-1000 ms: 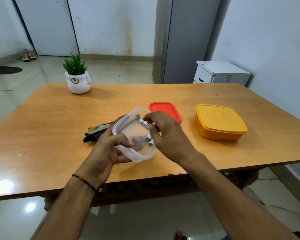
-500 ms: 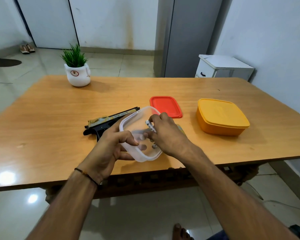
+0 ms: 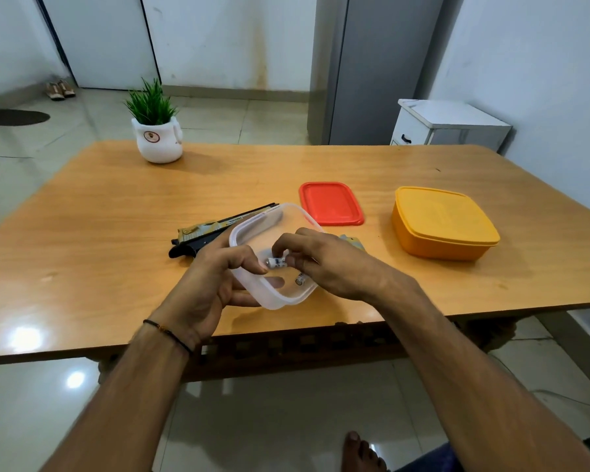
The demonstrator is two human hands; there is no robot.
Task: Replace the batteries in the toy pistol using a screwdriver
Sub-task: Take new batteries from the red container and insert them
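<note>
My left hand (image 3: 215, 277) grips the near left rim of a clear plastic container (image 3: 273, 219), held tilted over the table's front part. My right hand (image 3: 324, 264) reaches into it and pinches a small white battery (image 3: 276, 262) by its fingertips. A second battery (image 3: 300, 278) lies at the container's bottom. The black and gold toy pistol (image 3: 212, 229) lies on the table just behind the container, partly hidden by it and by my left hand. No screwdriver is visible.
A red lid (image 3: 331, 203) lies flat behind the container. A closed orange box (image 3: 441, 222) stands at the right. A small potted plant (image 3: 156, 129) sits at the table's far left. A small pale object (image 3: 352, 240) peeks out behind my right hand.
The container has come down and nearer to me. My right hand has moved lower inside it with the battery pinched. More of the pistol shows behind the container.
</note>
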